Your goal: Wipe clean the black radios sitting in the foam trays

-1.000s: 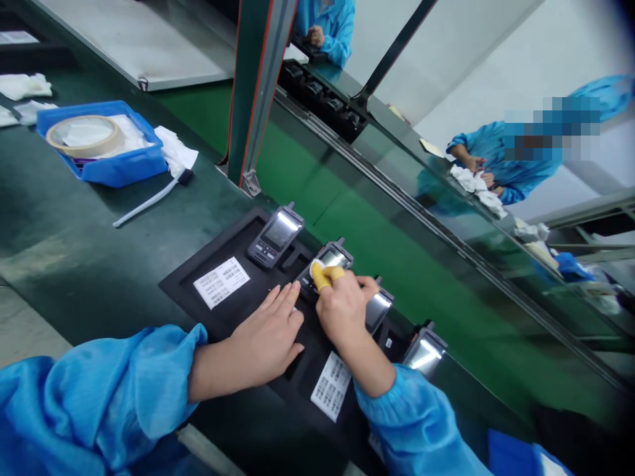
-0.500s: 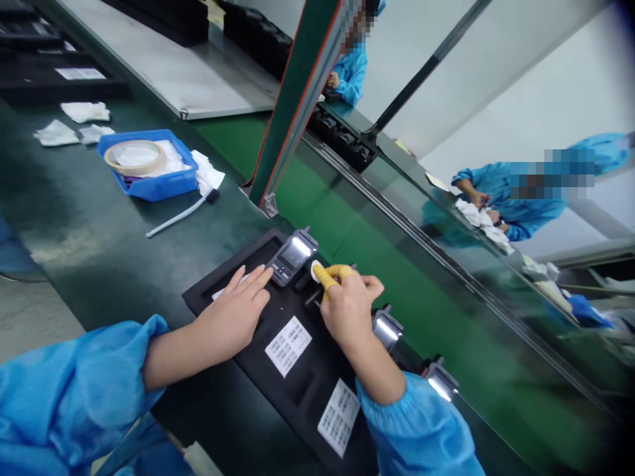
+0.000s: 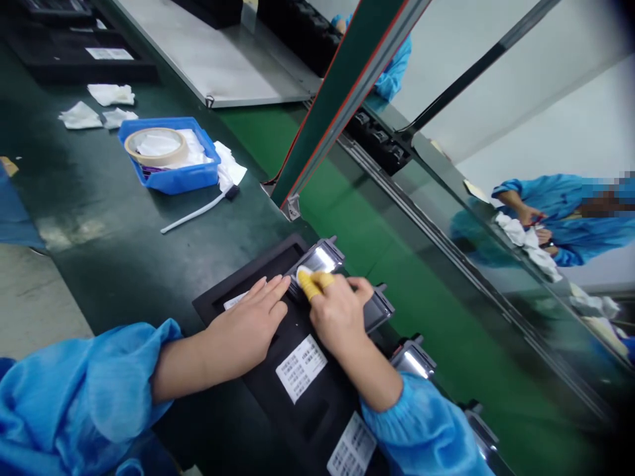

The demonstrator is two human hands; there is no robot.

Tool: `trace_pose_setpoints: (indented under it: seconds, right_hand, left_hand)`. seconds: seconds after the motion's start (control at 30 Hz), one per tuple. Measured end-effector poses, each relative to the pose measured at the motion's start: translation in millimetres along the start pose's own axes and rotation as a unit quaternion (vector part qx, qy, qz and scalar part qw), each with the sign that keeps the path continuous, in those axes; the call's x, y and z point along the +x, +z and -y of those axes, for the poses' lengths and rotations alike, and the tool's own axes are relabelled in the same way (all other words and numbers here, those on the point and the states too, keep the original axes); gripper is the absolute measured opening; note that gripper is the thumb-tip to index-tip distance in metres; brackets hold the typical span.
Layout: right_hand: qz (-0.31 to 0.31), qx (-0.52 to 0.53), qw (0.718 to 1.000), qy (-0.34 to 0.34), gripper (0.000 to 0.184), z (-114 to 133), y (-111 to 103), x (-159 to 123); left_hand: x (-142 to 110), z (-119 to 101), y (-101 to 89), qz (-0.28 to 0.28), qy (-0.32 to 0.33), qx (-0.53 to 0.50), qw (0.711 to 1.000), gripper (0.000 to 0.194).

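Observation:
My left hand point(image 3: 248, 324) lies flat on a black foam tray point(image 3: 238, 291), fingers stretched out beside the first handheld device point(image 3: 320, 259). My right hand point(image 3: 337, 311), with yellow finger cots, pinches a small white pad against that device's lit screen. More devices stand in a row along the tray: a second device point(image 3: 380, 309) just right of my hand and a third device point(image 3: 411, 360) further on. White barcode labels point(image 3: 301, 367) lie on the tray.
A blue bin point(image 3: 171, 158) with a tape roll and cloths sits on the dark mat at upper left, a white-handled brush point(image 3: 198, 211) beside it. A slanted green post point(image 3: 342, 99) rises behind the tray. Other people in blue coats work beyond the green conveyor point(image 3: 397, 264).
My right hand with the pad moved left from the second device to the first one. My left hand stayed flat on the tray, and the view shifted.

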State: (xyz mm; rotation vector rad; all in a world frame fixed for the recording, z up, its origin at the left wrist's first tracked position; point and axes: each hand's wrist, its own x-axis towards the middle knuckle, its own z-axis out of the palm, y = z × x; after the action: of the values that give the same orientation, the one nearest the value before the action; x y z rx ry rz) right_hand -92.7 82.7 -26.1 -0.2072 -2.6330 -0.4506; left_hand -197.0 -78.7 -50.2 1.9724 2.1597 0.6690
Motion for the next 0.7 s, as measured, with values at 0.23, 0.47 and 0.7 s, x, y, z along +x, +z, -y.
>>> trace_pose_setpoints:
  seconds: [0.23,0.47,0.7]
  right_hand:
    - [0.008,-0.028,0.998,0.053,0.027,-11,7,17]
    - [-0.003,-0.063,0.997,0.048,0.028,1,1,23]
    - [0.014,-0.093,0.990,0.109,0.027,-24,5,23]
  left_hand:
    - [-1,-3,-2.0,0.023,-0.003,0.009,1.000,0.027]
    - [0,-4,-2.6,0.020,-0.001,0.029,0.999,0.029]
    - [2,-5,-6.9,0.034,-0.005,0.029,0.999,0.023]
